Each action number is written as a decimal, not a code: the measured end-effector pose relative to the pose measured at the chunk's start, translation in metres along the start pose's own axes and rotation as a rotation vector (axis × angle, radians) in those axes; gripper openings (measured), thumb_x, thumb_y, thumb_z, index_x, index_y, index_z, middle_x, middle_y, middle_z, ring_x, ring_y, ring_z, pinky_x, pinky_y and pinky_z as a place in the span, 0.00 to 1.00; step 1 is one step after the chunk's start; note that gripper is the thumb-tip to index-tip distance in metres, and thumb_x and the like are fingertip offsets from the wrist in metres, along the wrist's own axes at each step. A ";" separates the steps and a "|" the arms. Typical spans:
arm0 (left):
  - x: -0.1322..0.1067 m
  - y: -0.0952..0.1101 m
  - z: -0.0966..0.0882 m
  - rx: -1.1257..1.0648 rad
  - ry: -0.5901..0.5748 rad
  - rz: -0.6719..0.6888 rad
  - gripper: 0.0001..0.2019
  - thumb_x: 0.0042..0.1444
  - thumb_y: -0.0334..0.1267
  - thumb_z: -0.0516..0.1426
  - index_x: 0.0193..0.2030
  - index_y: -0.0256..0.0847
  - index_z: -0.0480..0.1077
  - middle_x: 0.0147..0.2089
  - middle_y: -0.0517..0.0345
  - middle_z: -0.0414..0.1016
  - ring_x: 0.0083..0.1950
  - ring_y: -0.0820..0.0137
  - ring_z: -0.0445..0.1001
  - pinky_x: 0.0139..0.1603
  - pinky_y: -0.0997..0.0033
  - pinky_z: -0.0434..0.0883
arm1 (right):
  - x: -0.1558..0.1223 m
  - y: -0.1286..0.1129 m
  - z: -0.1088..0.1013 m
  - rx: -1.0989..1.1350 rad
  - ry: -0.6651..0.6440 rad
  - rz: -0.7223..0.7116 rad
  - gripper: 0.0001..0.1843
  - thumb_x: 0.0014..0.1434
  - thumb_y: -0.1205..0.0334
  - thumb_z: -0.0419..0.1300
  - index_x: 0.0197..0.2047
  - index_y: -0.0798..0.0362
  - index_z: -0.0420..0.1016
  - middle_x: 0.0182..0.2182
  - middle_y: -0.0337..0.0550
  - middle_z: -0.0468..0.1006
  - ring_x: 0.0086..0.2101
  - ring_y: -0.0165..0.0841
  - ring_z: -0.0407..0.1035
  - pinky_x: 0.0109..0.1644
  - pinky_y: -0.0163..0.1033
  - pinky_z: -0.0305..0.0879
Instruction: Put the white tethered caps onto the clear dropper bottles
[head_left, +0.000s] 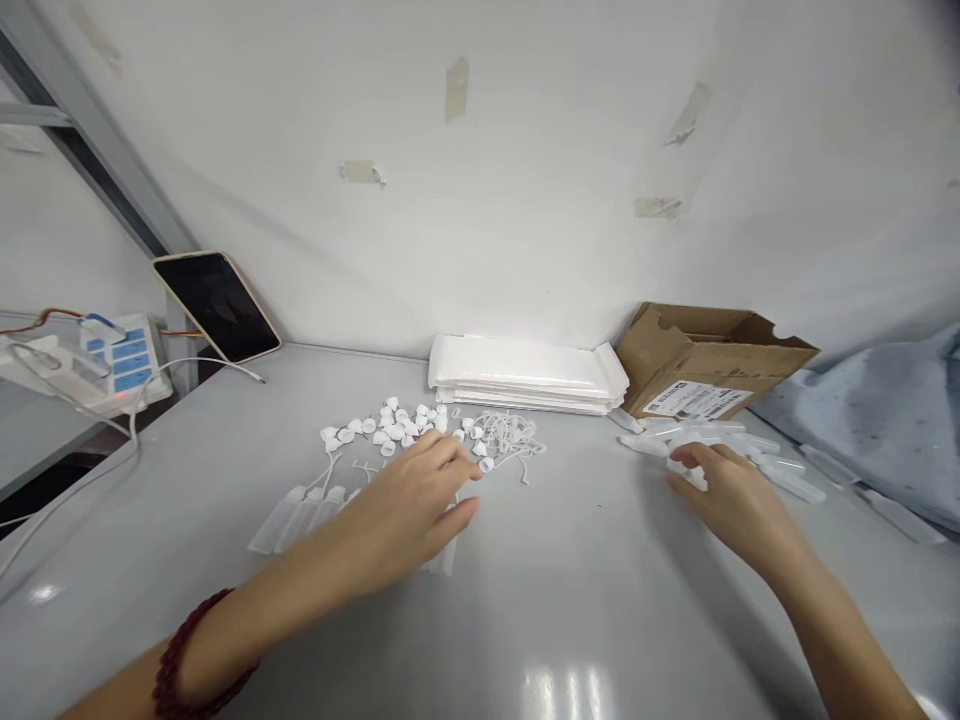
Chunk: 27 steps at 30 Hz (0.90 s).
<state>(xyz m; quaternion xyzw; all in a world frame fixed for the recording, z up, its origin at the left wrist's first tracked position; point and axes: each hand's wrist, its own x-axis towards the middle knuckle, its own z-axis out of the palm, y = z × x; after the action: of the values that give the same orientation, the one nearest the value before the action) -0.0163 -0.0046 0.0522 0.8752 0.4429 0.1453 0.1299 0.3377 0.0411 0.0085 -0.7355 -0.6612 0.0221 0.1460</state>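
Some stringed tubes (279, 520) appear done; caps (395, 432), strings (510, 432) and bare tubes (795, 485) remain loose. Left hand (424, 490) is open; whether the right hand (731, 495) grips anything is unclear.

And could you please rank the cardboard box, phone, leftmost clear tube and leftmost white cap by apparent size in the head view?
Largest to smallest:
cardboard box
phone
leftmost clear tube
leftmost white cap
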 end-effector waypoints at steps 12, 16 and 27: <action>0.086 0.007 0.028 0.161 0.000 -0.134 0.08 0.63 0.37 0.54 0.41 0.34 0.71 0.42 0.51 0.73 0.44 0.63 0.73 0.42 0.61 0.72 | 0.004 0.007 0.003 -0.084 0.077 -0.026 0.13 0.51 0.61 0.55 0.40 0.53 0.70 0.35 0.50 0.73 0.33 0.43 0.72 0.33 0.43 0.66; 0.088 0.011 0.027 0.087 0.003 -0.142 0.08 0.63 0.38 0.55 0.41 0.35 0.71 0.41 0.54 0.74 0.41 0.67 0.73 0.42 0.62 0.72 | 0.002 -0.006 0.008 -0.098 0.101 -0.150 0.15 0.56 0.64 0.53 0.46 0.55 0.70 0.43 0.54 0.74 0.42 0.46 0.69 0.42 0.46 0.66; 0.052 0.006 0.003 -0.514 0.220 -0.328 0.10 0.58 0.41 0.54 0.35 0.42 0.76 0.35 0.59 0.77 0.32 0.69 0.70 0.32 0.70 0.65 | 0.004 -0.021 0.024 -0.150 0.127 -0.310 0.21 0.55 0.78 0.48 0.47 0.59 0.74 0.41 0.58 0.78 0.40 0.49 0.66 0.41 0.50 0.64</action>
<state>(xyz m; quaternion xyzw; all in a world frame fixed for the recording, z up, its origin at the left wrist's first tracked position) 0.0192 0.0337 0.0585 0.7097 0.5382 0.3232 0.3196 0.3125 0.0511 -0.0085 -0.6336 -0.7558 -0.0965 0.1340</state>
